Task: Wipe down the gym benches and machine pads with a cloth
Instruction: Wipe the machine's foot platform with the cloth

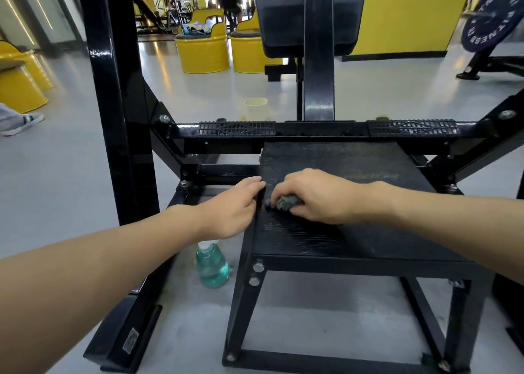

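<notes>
Right grip (pixel 317 196): curled round a crumpled grey-green cloth (pixel 286 202).
Cloth: pressed onto the black ribbed machine platform (pixel 354 232), near its left edge.
Left grip (pixel 232 209): fingers straight, laid against the platform's left edge.

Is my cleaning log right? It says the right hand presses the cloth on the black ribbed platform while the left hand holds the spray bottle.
No. The head view shows the left hand resting on the left edge of the platform; the spray bottle stands on the floor below it. The right hand does press the cloth on the platform.
</notes>
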